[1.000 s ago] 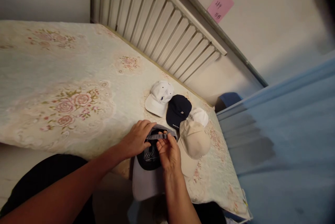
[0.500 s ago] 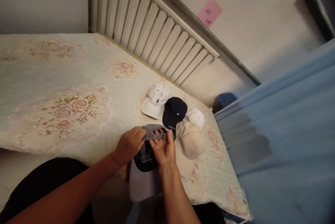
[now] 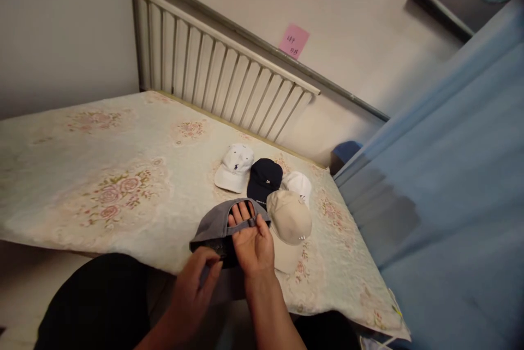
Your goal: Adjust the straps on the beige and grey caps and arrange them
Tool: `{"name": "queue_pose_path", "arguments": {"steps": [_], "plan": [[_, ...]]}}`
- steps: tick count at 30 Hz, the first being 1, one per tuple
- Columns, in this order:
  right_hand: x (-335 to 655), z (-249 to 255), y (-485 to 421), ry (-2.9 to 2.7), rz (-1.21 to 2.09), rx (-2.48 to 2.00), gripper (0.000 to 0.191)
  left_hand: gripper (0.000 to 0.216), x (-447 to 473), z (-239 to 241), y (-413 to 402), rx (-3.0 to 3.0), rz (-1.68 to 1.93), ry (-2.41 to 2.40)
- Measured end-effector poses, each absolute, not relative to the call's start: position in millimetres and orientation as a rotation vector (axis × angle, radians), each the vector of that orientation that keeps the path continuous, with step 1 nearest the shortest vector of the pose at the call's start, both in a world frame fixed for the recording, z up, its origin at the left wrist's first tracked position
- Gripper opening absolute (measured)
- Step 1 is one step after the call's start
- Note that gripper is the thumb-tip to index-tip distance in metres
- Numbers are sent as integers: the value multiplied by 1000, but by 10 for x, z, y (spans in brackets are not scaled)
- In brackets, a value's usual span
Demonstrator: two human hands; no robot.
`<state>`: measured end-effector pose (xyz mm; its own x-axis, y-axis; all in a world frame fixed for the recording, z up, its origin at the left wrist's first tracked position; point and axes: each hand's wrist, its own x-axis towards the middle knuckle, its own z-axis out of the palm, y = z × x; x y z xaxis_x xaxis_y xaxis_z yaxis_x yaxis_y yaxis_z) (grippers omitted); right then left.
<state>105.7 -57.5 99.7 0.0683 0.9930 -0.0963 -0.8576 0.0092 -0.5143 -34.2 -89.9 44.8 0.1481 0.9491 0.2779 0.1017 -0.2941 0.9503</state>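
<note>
A grey baseball cap (image 3: 215, 221) is held above the bed's front edge, its dark inside facing me and its brim hanging low. My right hand (image 3: 254, 241) lies palm up under the back strap. Its fingers pass through the rear opening and its thumb presses on the strap near the buckle. At the cap's lower left rim is my left hand (image 3: 194, 287), thumb and bent fingers closing together on the edge. Just beyond lie a beige cap (image 3: 290, 218), a navy cap (image 3: 265, 176), a white cap with a small dark logo (image 3: 235, 167) and another white cap (image 3: 298, 182), partly covered.
The caps rest on a bed with a floral cover (image 3: 164, 219). Behind it stands a white radiator (image 3: 221, 74) along the wall, with a pink note (image 3: 293, 41) above. A blue curtain (image 3: 442, 186) hangs on the right, near a blue object (image 3: 346, 150) in the corner.
The grey cap has turned so its crown points left. My left hand has moved from the strap side down to the rim. The right hand stays at the strap; the view has shifted.
</note>
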Motion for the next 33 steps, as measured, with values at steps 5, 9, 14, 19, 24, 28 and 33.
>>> {"name": "queue_pose_path", "arguments": {"steps": [5,9,14,19,24,28,33], "plan": [[923,1121,-778,-342,1538,-438,31,32,-141,581,-1024,828,1105,557],[854,1190,-952,-381,1554,-402,31,34,-43,883,-862,442,1201,371],[875,1265,-1068,-338,1477,-382,29,34,-32,1232,-824,254,1246,421],[945,1335,-1114,-261,1411,-431,27,38,-26,1419,-912,216,1232,405],[994,1389,-1181,-250,1322,-425,24,46,-30,1570,-948,65,1197,318],[1043,1444,-1250,-234,1308,-405,25,52,-51,1605,-987,-7,1153,263],[1081,1480,-1313,-244,1317,-362,29,56,-95,1591,-1025,6,1180,251]]}}
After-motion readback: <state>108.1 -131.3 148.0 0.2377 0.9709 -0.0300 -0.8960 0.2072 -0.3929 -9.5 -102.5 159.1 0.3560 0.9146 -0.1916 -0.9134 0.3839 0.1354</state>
